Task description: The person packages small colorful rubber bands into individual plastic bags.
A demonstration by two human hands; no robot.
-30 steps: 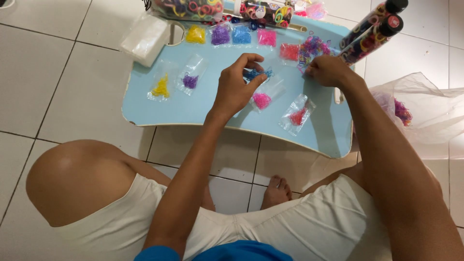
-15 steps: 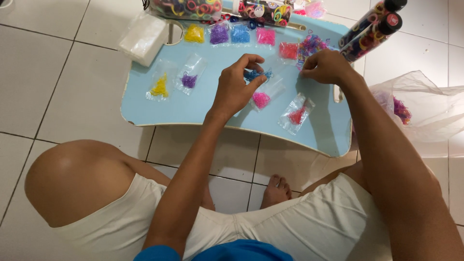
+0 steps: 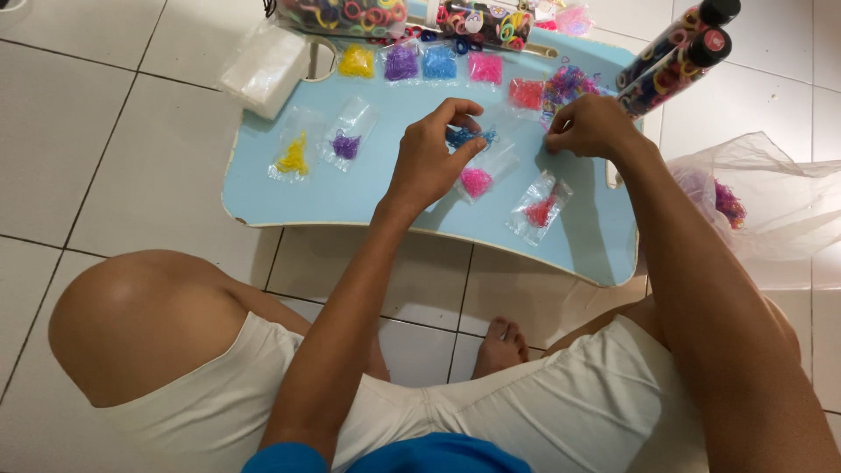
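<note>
I sit on a tiled floor in front of a light blue lap tray [image 3: 350, 197]. My left hand [image 3: 431, 156] pinches a small clear bag of blue rubber bands [image 3: 467, 137] above the tray's middle. My right hand [image 3: 592, 128] is closed on the tray just below a loose pile of mixed-colour bands [image 3: 569, 83]; whether it holds any is hidden. Small clear bags lie on the tray: yellow [image 3: 293, 158], purple [image 3: 347, 144], pink [image 3: 477, 182] and red [image 3: 540, 210].
Heaps of yellow [image 3: 356, 61], purple [image 3: 401, 63], blue [image 3: 440, 63], pink [image 3: 484, 67] and red [image 3: 526, 93] bands line the tray's far edge. Two dark tubes [image 3: 674, 54] lie at the right, a clear plastic bag [image 3: 753, 206] beside them, a white packet [image 3: 263, 68] at the left.
My right hand has drawn back a little from the mixed-colour pile toward me. My left hand keeps the blue bag in the same place.
</note>
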